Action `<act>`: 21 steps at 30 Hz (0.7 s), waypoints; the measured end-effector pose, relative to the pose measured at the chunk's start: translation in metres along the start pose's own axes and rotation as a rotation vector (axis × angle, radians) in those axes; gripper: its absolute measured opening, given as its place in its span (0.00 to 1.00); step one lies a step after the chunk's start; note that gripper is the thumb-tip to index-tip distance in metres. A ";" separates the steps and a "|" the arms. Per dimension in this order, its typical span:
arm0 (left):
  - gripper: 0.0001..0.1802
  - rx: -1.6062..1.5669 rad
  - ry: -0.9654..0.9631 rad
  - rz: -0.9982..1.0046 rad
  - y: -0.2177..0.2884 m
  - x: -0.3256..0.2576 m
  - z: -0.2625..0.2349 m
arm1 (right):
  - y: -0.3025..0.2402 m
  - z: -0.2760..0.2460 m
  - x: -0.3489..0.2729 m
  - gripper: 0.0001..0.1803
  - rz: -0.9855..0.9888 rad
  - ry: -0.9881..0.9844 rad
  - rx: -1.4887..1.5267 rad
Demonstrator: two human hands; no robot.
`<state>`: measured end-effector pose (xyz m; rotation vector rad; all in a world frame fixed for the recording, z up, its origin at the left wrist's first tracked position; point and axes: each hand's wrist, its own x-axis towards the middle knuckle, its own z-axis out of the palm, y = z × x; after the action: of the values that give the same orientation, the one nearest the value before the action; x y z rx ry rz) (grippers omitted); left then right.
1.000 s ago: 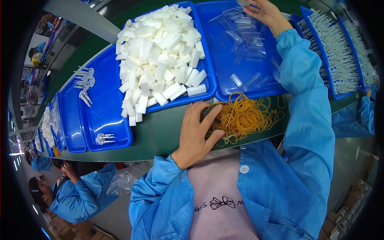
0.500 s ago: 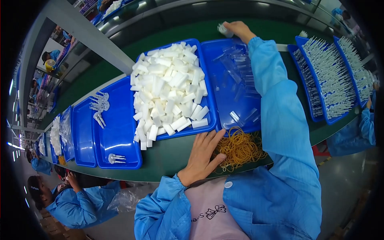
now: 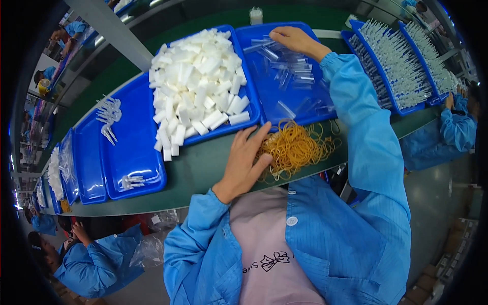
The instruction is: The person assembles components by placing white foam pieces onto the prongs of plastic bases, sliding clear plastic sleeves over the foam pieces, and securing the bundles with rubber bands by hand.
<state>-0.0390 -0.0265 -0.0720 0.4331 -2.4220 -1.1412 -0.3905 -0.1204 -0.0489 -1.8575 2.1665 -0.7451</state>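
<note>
Rubber bands [image 3: 297, 147] are heaped on the green belt [image 3: 203, 168], just below a blue tray [image 3: 292, 109] of clear tubes [image 3: 290, 71]. The pile's left edge is touched by the left hand [image 3: 244, 165], fingers spread flat. The tubes are reached by the right hand [image 3: 292, 39], fingers loosely curled; its grip cannot be told. White blocks [image 3: 198, 86] fill the neighbouring tray.

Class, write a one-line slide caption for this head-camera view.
Left hand rests on a rubber band pile while right hand reaches into a blue tray of clear plastic pieces.
</note>
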 end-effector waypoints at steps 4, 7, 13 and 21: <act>0.32 -0.152 0.097 -0.034 0.002 -0.009 0.001 | -0.058 -0.030 -0.067 0.16 -0.266 0.052 0.131; 0.22 -0.146 0.217 -0.096 0.000 -0.018 0.000 | -0.099 -0.039 -0.115 0.11 -0.441 -0.051 0.188; 0.22 0.275 0.244 0.080 -0.005 -0.007 -0.004 | -0.134 -0.031 -0.182 0.13 -0.334 -0.243 0.180; 0.26 0.598 0.066 0.123 0.005 0.000 -0.006 | -0.127 0.017 -0.206 0.17 -0.289 -0.087 0.032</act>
<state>-0.0365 -0.0270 -0.0649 0.4780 -2.6558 -0.3259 -0.2321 0.0630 -0.0370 -2.1707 1.8450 -0.7298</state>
